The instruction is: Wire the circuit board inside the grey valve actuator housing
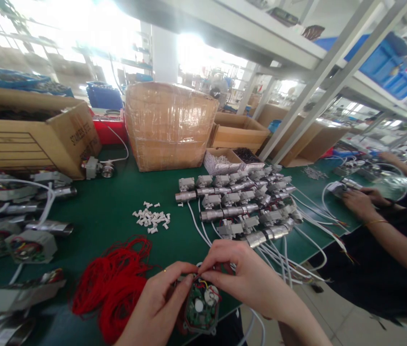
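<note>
A small grey housing point(201, 307) with a green circuit board, coloured wires and a white round part is near the table's front edge. My left hand point(163, 293) grips its upper left side, the thumb along the rim. With thumb and fingers pinched together, my right hand point(235, 274) works at the housing's top edge; what lies between its fingertips is too small to make out. Left of my hands is a tangled heap of red wire point(117, 283). Small white plastic pieces point(152, 217) lie loose beyond it.
Rows of metal valves with grey housings point(230, 198) and trailing white cables stand ahead. More opened units point(30, 245) are at left. Cardboard boxes point(170, 127) line the back, below a shelf frame point(307, 86). At right, a co-worker's hands point(360, 202) handle a similar part.
</note>
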Action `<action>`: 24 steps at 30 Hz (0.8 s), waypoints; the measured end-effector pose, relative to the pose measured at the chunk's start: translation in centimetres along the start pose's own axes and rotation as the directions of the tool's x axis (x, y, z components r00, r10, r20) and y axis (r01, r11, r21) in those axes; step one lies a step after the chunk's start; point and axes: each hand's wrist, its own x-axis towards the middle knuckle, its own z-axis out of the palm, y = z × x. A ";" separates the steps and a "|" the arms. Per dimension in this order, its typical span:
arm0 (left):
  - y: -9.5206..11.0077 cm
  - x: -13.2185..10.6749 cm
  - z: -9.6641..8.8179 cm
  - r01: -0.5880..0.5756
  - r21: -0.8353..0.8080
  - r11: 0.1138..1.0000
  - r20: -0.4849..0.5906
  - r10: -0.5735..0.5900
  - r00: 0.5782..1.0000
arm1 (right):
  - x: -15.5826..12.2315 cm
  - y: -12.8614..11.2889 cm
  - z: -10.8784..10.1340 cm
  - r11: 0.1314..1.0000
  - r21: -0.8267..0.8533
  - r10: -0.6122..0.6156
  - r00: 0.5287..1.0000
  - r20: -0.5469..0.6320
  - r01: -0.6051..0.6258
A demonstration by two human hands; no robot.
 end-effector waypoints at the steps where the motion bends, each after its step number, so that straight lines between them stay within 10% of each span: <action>1: -0.1 0.0 0.0 -0.006 -0.001 1.000 0.004 0.006 1.000 | 0.0 0.0 0.0 1.000 -0.003 -0.001 1.000 0.000 0.001; 24: -1.9 0.2 -0.4 -0.021 -0.024 0.999 0.028 0.022 0.999 | 1.4 -1.7 -0.1 0.994 -0.082 0.085 0.992 0.098 -0.078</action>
